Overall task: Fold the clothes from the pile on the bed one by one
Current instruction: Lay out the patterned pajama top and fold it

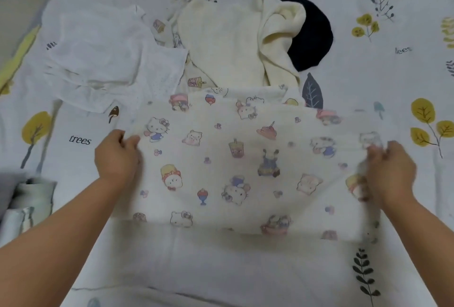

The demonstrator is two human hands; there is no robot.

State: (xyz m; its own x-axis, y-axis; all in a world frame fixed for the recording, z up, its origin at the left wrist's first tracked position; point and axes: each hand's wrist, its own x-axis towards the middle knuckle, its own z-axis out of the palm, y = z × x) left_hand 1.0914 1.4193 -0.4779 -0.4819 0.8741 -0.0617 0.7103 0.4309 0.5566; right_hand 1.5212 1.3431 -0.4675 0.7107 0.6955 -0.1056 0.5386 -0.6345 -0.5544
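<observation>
Cartoon-printed white cloth (pixel 235 166), thin and covered with little cats, cups and sweets, lay spread flat across the middle of the bed (pixel 221 269), just in front of me. My left hand (pixel 116 156) gripped its left edge, fingers (pixel 131 142) curled onto the fabric. My right hand (pixel 390 171) pinched the bunched right edge; that side was blurred, so I could not tell the exact hold of each finger. Behind the cloth, touching its far edge, sat the pile: a cream fleecy garment (pixel 233 43) lying partly over a dark navy piece (pixel 312 36). To the left of these lay a crumpled white dotted cloth (pixel 105 58). The bed wore a white sheet printed with yellow trees and dark leaves. At my far left sat blurred grey and pale green fabric (pixel 29 198).
</observation>
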